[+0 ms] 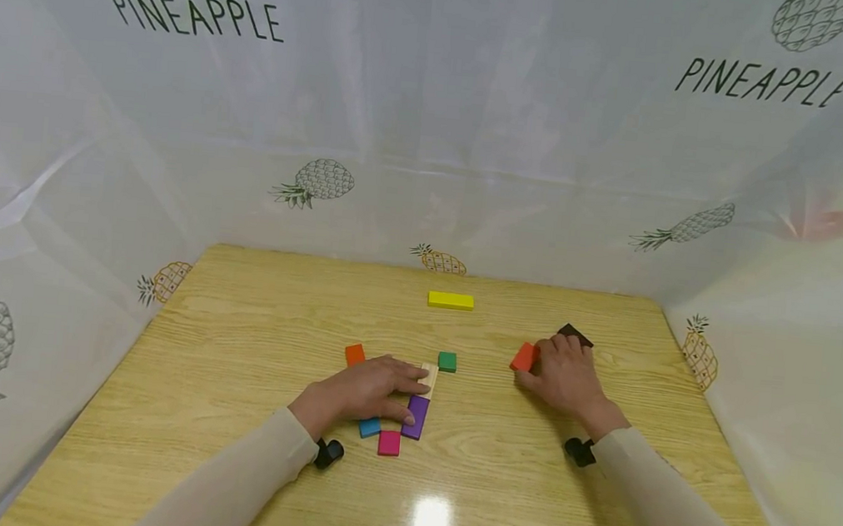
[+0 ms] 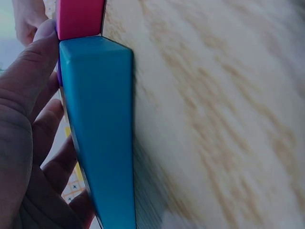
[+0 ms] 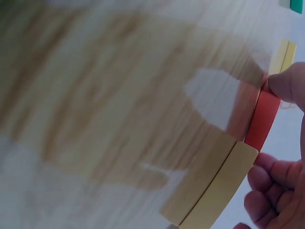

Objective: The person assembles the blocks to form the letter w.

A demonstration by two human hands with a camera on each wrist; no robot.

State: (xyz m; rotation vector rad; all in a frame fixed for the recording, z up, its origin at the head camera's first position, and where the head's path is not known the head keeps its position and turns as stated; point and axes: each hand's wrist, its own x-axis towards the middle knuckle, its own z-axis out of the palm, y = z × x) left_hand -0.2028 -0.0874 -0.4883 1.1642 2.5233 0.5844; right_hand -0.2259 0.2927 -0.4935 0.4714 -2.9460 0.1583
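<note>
My left hand (image 1: 369,388) lies over a cluster of blocks, fingers stretched across it. Its fingertips touch a pale wooden block (image 1: 429,382), and the thumb is at a purple block (image 1: 417,417). A blue block (image 2: 100,129) passes under that hand, with a pink block (image 1: 389,443) by its near end. An orange block (image 1: 355,354) shows beyond the hand. My right hand (image 1: 568,376) pinches a red block (image 1: 524,357) between thumb and fingers, low at the table. A dark block (image 1: 576,335) is partly hidden behind its fingers. The right wrist view shows a tan block (image 3: 219,186) beside the red one.
A green block (image 1: 446,361) sits just beyond the pale wooden one. Farther back lies a yellow block (image 1: 451,301). The wooden table (image 1: 275,300) is enclosed at the back and sides by a pineapple-print sheet (image 1: 434,114).
</note>
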